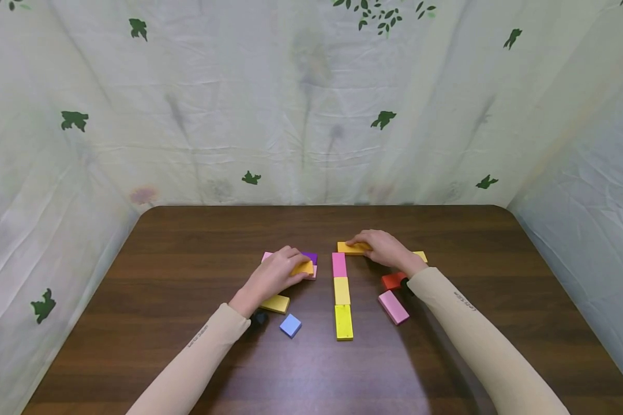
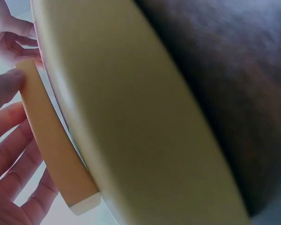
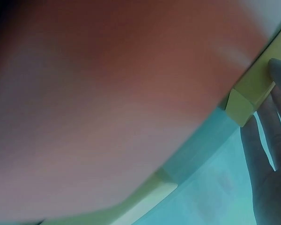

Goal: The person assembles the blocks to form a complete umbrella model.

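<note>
My left hand [image 1: 275, 272] pinches an orange block [image 1: 304, 268] over the left side of the table. In the left wrist view that block [image 2: 56, 140] lies between thumb and fingers. A purple block [image 1: 310, 258] and pink ones show partly behind this hand. At the far end of a column of blocks, my right hand [image 1: 386, 249] grips a second orange block [image 1: 349, 249], set crosswise. Toward me the column runs through a pink block [image 1: 339, 264], a yellow block [image 1: 341, 291] and a brighter yellow block [image 1: 344, 323].
Left of the column lie a dull yellow block [image 1: 277, 304] and a blue block [image 1: 291, 326]. To its right are a red block [image 1: 393, 280], a pink-lilac block [image 1: 393, 306] and a partly hidden yellow block [image 1: 421, 256]. White leaf-print cloth [image 1: 311, 104] hangs behind the brown table [image 1: 197, 230].
</note>
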Demonstrator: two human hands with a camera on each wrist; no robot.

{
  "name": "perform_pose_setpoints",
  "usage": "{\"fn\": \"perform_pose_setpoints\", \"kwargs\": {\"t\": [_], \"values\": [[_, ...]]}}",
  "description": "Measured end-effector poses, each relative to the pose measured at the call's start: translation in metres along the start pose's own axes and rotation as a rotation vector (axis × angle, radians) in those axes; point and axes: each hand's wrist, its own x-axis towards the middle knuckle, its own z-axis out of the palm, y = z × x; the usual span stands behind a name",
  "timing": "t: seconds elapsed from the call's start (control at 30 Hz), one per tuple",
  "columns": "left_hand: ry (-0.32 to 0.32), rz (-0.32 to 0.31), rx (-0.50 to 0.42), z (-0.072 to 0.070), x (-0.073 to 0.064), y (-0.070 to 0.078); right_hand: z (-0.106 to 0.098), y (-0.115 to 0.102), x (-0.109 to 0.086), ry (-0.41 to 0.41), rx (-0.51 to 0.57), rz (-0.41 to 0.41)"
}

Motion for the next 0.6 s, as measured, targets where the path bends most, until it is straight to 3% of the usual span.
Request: {"fn": "perform_pose_setpoints", "kwargs": {"t": [0.13,0.4,0.6], "values": [[-0.008,0.011,-0.004,-0.001,-0.002,-0.001,0.000,0.000,0.000,-0.002,0.000,0.007],[-0.099,-0.034,-0.067,-0.007,-0.013,-0.006,0.000,-0.001,0.000,-0.001,-0.016,0.019],[-0.109,-0.028,-0.065,-0.008,-0.015,-0.009,0.001,0.000,0.000,0.005,-0.008,0.013]]}}
